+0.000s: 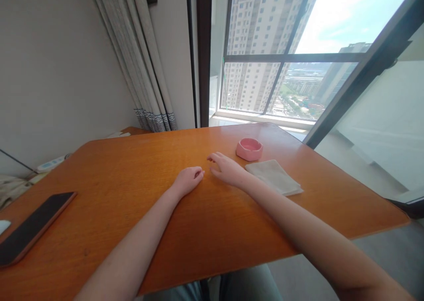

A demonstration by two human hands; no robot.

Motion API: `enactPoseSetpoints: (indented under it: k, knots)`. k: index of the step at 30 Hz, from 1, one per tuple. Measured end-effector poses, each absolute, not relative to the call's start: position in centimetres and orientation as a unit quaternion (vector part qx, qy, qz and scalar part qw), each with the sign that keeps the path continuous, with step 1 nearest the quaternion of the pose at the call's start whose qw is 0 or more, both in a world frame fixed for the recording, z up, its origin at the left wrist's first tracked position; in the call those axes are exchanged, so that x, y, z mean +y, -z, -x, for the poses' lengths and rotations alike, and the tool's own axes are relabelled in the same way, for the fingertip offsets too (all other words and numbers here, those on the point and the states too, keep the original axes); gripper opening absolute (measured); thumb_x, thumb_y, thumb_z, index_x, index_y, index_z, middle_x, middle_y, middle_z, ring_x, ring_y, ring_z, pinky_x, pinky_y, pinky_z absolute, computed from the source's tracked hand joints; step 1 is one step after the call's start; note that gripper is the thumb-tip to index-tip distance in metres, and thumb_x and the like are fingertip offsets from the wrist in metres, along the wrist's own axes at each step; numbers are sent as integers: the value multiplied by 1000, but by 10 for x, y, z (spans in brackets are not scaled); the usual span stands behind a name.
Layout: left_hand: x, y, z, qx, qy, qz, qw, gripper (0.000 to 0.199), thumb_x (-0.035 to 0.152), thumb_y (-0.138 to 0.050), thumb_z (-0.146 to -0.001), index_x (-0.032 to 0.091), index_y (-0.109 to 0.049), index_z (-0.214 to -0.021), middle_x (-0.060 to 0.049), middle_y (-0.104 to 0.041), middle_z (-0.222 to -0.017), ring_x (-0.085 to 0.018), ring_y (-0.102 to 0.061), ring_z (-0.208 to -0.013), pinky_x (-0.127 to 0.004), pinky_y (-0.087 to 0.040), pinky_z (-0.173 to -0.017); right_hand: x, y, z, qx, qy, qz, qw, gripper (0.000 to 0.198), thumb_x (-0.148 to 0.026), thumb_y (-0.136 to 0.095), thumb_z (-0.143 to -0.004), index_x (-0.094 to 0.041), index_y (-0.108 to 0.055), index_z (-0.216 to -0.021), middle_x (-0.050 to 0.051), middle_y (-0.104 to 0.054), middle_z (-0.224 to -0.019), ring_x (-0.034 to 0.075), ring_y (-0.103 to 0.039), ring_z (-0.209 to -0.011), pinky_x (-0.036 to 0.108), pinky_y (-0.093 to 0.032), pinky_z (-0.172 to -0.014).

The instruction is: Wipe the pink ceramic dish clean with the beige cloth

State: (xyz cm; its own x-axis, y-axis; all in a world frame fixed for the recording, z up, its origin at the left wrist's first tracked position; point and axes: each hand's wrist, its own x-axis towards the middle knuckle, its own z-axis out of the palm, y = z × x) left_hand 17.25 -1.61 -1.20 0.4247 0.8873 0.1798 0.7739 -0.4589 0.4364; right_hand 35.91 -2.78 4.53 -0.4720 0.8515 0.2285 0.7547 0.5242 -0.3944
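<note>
My left hand point(188, 180) rests on the wooden table point(126, 181) with its fingers curled in; nothing shows in it. Just to its right, my right hand point(227, 168) hovers at or just above the tabletop, fingers bent slightly and apart, holding nothing. A folded light-grey cloth point(274, 176) lies beside my right wrist, partly behind the forearm. Beyond the cloth stands a pink ashtray-like dish point(249, 150) with an angular outer wall, a short way from my right fingers and touched by neither hand.
A black flat mat or panel point(36, 226) lies at the table's left, with part of a white object point(4, 226) at the frame edge. A power strip point(51, 164) sits past the left edge. A curtain point(135, 49) and a large window point(265, 58) are behind the table.
</note>
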Motion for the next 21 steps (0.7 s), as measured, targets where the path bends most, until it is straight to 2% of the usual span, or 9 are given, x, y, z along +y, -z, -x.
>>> enactPoseSetpoints:
  k: [3, 6, 11, 21]
  knots:
    - [-14, 15, -172, 512, -213, -816, 164, 21, 23, -44, -81, 16, -64, -82, -8, -68, -82, -21, -62, -75, -29, -42, -64, -11, -26, -319, -885, -169, 398, 170, 50, -9, -46, -76, -15, -51, -125, 10, -58, -120, 19, -55, -109, 29, -41, -94]
    - [-10, 18, -171, 524, -240, -797, 182, 30, 15, -45, -76, 13, -67, -96, -14, -70, -100, -24, -64, -92, -31, -47, -76, -1, -6, -300, -886, -206, 364, 201, 44, -7, -44, -72, -15, -58, -113, 8, -63, -113, 18, -56, -106, 28, -41, -94]
    - [-8, 17, -170, 531, -221, -800, 173, 32, 14, -45, -74, 13, -70, -94, -13, -71, -100, -25, -65, -95, -33, -48, -80, 1, 15, -297, -827, -245, 402, 307, 33, -7, -44, -73, -16, -60, -101, 6, -65, -101, 17, -58, -95, 28, -45, -88]
    - [-8, 18, -170, 539, -222, -796, 167, 30, 16, -45, -74, 14, -69, -93, -11, -71, -98, -23, -66, -91, -30, -49, -77, 0, 18, -298, -829, -245, 380, 328, 30, -7, -43, -74, -17, -59, -97, 8, -64, -99, 19, -57, -96, 32, -44, -90]
